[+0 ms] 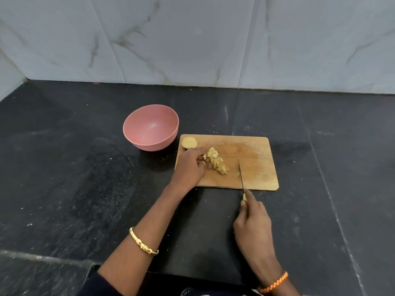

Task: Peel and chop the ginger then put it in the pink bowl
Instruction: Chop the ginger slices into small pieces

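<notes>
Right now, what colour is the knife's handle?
Yellow: a bit of the knife handle shows above the right hand gripping it, seen in the head view.

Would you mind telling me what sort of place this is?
Most likely a home kitchen: a dark stone counter against a marble-look tiled wall, with a wooden chopping board carrying chopped ginger.

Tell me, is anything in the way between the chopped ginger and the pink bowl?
Only the left hand and an uncut ginger piece sit between the chopped ginger and the pink bowl; lifted pieces could pass above them.
</notes>
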